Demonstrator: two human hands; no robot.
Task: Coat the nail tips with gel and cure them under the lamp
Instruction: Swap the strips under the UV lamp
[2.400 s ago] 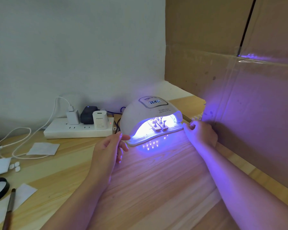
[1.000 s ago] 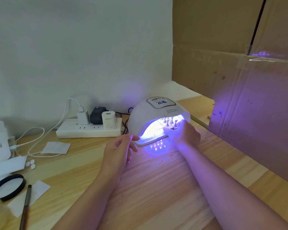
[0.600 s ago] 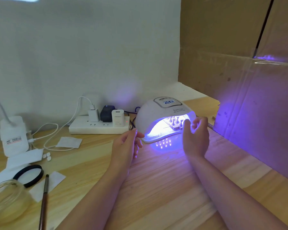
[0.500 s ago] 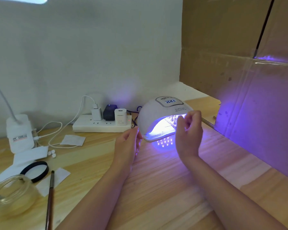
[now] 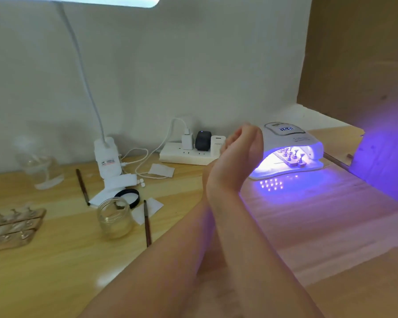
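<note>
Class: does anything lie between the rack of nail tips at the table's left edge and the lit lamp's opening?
Yes. The glass jar, a brush and the person's right hand, pressed against the left hand, lie between the rack and the lamp, which already holds other racks.

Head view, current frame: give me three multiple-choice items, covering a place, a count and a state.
1. Relative to the curing lamp, where does the power strip lie?
A. Right of it
B. Left of it, against the wall
C. On top of it
2. How many adapters are plugged into it?
A. One
B. Three
C. Five
3. The lamp is:
A. dark, empty
B. lit violet, empty
C. lit violet, nail tip holders inside

B: the strip lies by the wall, left of the lamp.
B: white, black, white in a row.
C: violet glow, holders visible in the opening.
</note>
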